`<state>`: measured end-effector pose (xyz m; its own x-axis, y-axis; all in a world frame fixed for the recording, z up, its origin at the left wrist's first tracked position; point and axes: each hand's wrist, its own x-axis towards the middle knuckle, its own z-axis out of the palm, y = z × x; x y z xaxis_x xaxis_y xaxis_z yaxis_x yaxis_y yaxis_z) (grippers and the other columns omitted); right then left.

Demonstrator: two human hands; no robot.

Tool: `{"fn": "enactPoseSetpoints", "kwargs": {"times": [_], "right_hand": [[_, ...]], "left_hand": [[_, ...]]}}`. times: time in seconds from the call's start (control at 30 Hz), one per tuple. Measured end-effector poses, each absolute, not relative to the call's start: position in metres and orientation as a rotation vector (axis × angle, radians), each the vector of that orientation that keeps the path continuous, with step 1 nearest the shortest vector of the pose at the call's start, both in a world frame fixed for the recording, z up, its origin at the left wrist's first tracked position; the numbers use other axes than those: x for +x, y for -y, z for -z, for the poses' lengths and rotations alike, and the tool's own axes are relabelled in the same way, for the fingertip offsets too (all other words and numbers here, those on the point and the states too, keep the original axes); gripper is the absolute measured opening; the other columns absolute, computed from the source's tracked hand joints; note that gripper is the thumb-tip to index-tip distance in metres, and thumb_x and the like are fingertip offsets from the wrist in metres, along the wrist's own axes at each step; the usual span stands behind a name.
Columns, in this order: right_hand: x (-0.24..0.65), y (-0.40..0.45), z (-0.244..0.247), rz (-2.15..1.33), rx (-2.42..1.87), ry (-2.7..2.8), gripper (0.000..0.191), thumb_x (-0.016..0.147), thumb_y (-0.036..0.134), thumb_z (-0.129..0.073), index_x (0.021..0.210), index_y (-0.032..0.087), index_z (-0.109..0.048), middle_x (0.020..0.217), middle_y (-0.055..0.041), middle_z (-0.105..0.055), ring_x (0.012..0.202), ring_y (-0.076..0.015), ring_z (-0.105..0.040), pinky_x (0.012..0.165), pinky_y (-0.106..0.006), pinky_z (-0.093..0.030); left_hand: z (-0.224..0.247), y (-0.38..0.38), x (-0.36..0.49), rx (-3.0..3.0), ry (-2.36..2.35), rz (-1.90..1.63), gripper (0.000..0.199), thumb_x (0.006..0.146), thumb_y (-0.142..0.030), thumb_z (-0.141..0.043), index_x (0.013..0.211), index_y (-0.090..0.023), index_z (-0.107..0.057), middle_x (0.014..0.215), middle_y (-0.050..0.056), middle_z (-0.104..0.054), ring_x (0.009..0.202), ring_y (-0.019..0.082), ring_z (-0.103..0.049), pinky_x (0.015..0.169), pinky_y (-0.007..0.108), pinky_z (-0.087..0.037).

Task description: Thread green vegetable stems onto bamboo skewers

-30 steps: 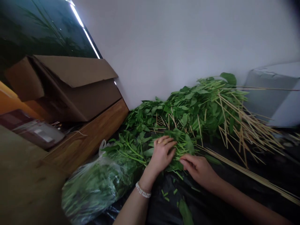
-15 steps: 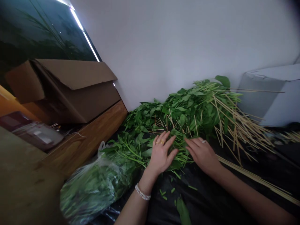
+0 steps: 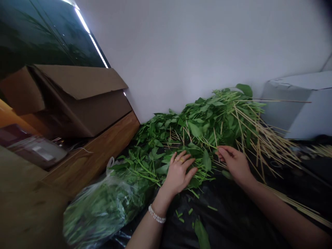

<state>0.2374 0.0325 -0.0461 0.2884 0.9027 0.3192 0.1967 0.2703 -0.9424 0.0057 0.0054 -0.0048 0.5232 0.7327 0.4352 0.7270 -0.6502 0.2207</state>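
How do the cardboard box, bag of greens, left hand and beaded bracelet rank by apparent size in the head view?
1. Cardboard box
2. Bag of greens
3. Left hand
4. Beaded bracelet

No lettering, number, brand or sign legible anywhere in view. Package at left (image 3: 58, 152) bears a pale patch (image 3: 43, 152), possibly a label, too blurred to read. Cardboard box (image 3: 101, 112) and white box (image 3: 312, 110): nothing readable on visible faces.
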Motion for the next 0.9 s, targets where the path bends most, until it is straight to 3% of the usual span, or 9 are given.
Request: {"fn": "enactPoseSetpoints", "kwargs": {"times": [0.27,0.4,0.5,0.8,0.9], "right_hand": [[0.226,-0.025,0.039,-0.886,-1.148,1.052,0.048,0.071,0.063,-0.066,0.086,0.018,-0.069,0.069,-0.007,-0.07,0.058,-0.016,-0.062,0.051,-0.028,-0.052],[0.222,-0.018,0.033,-0.969,-1.125,1.074,0.05,0.07,0.063,-0.068,0.088,0.016,-0.07,0.071,-0.0075,-0.07,0.06,-0.0158,-0.063,0.053,-0.027,-0.052],[0.216,-0.012,0.029,-1.005,-1.12,1.152,0.052,0.07,0.064,-0.066,0.088,0.015,-0.071,0.071,-0.0077,-0.07,0.061,-0.0165,-0.063,0.055,-0.028,-0.052],[0.204,-0.001,0.034,-0.96,-1.124,1.401,0.04,0.083,0.055,-0.057,0.091,0.019,-0.071,0.074,-0.0053,-0.072,0.066,-0.0185,-0.066,0.062,-0.032,-0.055],[0.205,0.0,0.037,-0.828,-1.12,1.531,0.031,0.088,0.045,-0.053,0.096,0.02,-0.07,0.086,-0.0056,-0.073,0.077,-0.0196,-0.068,0.071,-0.033,-0.055]], "left_hand": [[0.007,-0.01,0.004,2.734,-1.302,-0.98,0.028,0.094,-0.032,-0.052,0.118,-0.026,-0.064,0.12,0.006,-0.067,0.127,0.023,-0.05,0.11,0.05,-0.033],[0.009,-0.01,0.002,2.71,-1.355,-1.38,0.024,0.091,-0.025,-0.058,0.112,-0.026,-0.068,0.102,0.005,-0.07,0.106,0.02,-0.059,0.095,0.041,-0.043],[0.009,-0.008,0.0,2.695,-1.458,-1.562,0.023,0.089,-0.023,-0.062,0.109,-0.028,-0.07,0.092,0.004,-0.068,0.094,0.019,-0.059,0.085,0.037,-0.043],[0.006,-0.009,0.002,2.826,-1.426,-1.376,0.017,0.087,-0.023,-0.064,0.101,-0.028,-0.072,0.087,0.003,-0.068,0.088,0.018,-0.056,0.082,0.037,-0.039],[0.006,-0.01,0.001,2.831,-1.428,-1.369,0.017,0.087,-0.021,-0.063,0.101,-0.026,-0.071,0.088,0.004,-0.068,0.091,0.019,-0.056,0.084,0.037,-0.039]]}}
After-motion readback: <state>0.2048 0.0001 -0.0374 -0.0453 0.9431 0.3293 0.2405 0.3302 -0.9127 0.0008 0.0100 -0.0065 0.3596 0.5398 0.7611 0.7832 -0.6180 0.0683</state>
